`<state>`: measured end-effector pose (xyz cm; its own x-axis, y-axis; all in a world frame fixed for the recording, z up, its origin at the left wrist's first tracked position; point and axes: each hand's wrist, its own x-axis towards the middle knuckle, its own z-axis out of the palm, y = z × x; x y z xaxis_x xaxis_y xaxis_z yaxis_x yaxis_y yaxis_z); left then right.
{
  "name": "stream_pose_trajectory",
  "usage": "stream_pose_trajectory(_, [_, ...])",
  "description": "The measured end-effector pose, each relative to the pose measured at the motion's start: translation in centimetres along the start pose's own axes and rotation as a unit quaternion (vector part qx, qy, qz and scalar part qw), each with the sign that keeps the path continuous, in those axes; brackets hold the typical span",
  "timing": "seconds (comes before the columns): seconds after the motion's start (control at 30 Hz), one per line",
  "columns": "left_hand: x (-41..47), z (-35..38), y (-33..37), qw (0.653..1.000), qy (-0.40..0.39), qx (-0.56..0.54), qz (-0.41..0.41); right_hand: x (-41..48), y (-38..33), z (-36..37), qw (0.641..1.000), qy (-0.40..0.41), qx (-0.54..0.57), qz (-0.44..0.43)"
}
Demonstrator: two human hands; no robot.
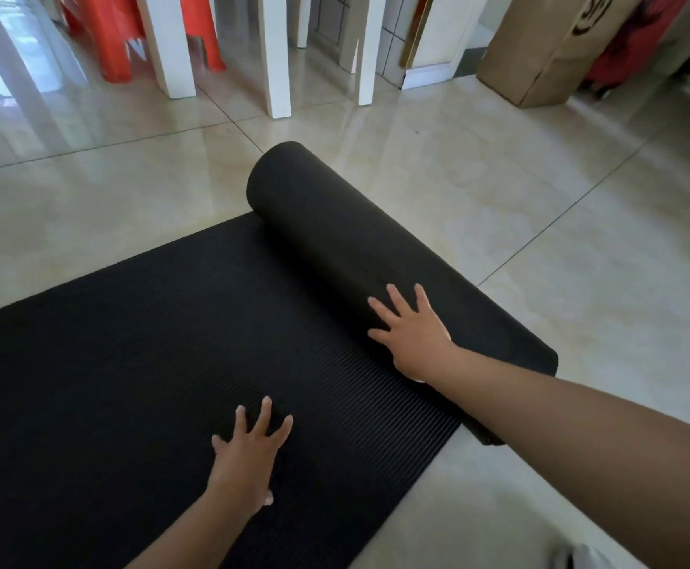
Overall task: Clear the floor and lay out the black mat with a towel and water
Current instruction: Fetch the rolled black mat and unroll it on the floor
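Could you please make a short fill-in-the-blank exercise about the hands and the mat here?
1. The right hand rests on the ____ part of the mat.
2. The left hand lies ____ on the unrolled part.
3. The mat is ____ in colour.
4. The stool behind the white legs is ____.

Missing words: rolled; flat; black; red

White table legs (277,51) are standing in a row at the far side of the glossy beige tiled floor (540,190). Red plastic stools (117,39) are sitting behind them on the left. A tall cardboard box (540,47) is leaning at the upper right, with something red (630,39) showing just beside it
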<state>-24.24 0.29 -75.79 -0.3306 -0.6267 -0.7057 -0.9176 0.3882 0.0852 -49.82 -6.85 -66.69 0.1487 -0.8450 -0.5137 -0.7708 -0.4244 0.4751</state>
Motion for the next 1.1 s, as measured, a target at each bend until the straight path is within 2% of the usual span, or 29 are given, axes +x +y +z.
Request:
stream_pose_trajectory(0.1, [-0.4,-0.9,0.5,1.000,0.015,-0.010,-0.015,-0.3,2.6,1.5,0.999,0.035,-0.001,0.011])
stream_pose_trajectory(0.2, [-0.6,-2.3,1.6,0.996,0.085,0.005,-0.006,-0.9,4.6,2.6,0.993,0.059,0.055,0.080])
stream_pose_trajectory(0.27, [-0.4,-3.2,2.6,0.993,0.119,-0.005,0.018,-1.0,5.3,3.1,0.989,0.064,0.055,0.123])
stream_pose_trajectory(0.33, [0.2,-4.1,4.1,0.990,0.133,-0.015,0.033,-0.6,6.2,4.0,0.989,0.083,0.073,0.099])
stream_pose_trajectory(0.4, [0.9,-5.0,5.5,0.991,0.125,-0.013,0.035,0.1,7.7,5.0,0.995,0.071,0.076,0.011])
stream_pose_trajectory(0.47, [1.8,-5.6,7.0,0.995,0.098,-0.013,0.031,0.8,10.2,6.1,0.998,0.043,0.042,-0.021])
stream_pose_trajectory(0.67, [3.9,-6.9,10.5,0.998,0.058,-0.017,0.011,3.1,16.8,8.2,0.980,0.085,0.092,0.153])
stream_pose_trajectory(0.73, [4.8,-7.5,12.4,0.997,0.065,-0.030,0.011,4.3,17.6,8.9,0.982,0.086,0.120,0.115])
stream_pose_trajectory(0.83, [6.5,-8.7,15.9,0.994,0.090,-0.056,0.023,5.8,18.0,11.0,0.992,0.036,0.123,0.011])
stream_pose_trajectory(0.93, [7.7,-9.6,18.9,0.990,0.115,-0.080,0.025,6.7,20.0,13.2,0.992,0.008,0.111,0.062])
stream_pose_trajectory(1.1, [9.4,-10.2,22.6,0.982,0.122,-0.141,-0.034,7.7,27.6,16.8,0.984,0.057,0.085,0.148])
